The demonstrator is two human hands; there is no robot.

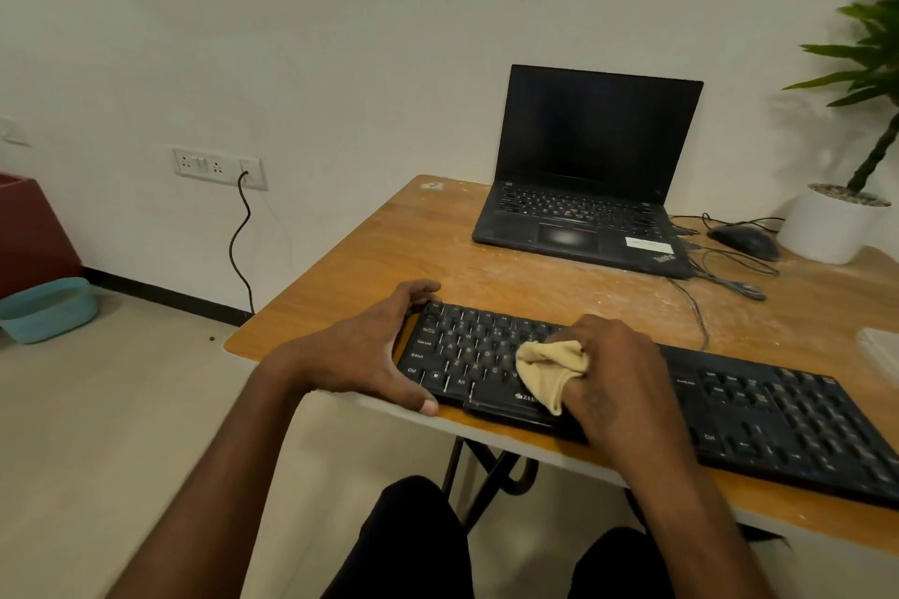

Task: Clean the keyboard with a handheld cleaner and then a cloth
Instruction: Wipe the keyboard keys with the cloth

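A black keyboard (759, 409) lies along the front edge of the wooden table (389, 248). My left hand (374, 350) grips the keyboard's left end, thumb on the front edge and fingers curled over the back corner. My right hand (613, 370) holds a bunched beige cloth (552, 367) and presses it on the keys left of the keyboard's middle. No handheld cleaner is in view.
An open black laptop (584, 190) stands at the back of the table, with a mouse (744, 241), loose cables (729, 277) and a white plant pot (827, 226) to its right. A blue tub (48, 309) sits on the floor at left.
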